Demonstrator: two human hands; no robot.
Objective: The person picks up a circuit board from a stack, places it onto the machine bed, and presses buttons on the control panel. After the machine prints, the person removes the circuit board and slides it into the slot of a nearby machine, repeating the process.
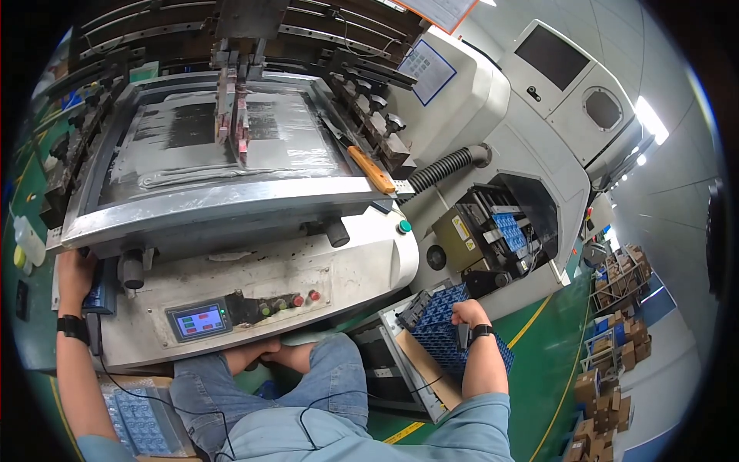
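My left hand [75, 276] reaches under the front left corner of the screen frame [231, 192] of a printing machine. Its fingertips are hidden there, beside a stack of blue panels [100, 299]. My right hand [469, 313] is closed at the top of a blue latticed stack of panels [439, 322], to the right of my legs. What its fingers grip, if anything, is too small to make out. Grey paste [285, 142] is smeared over the screen, with a squeegee [242, 127] above it.
A wooden-handled spatula [371, 169] lies on the frame's right edge. Below the frame are a small touchscreen [199, 319] and coloured buttons [299, 300]. A white machine [531, 154] with a ribbed hose [440, 171] stands right. A carton of blue panels [142, 422] sits lower left.
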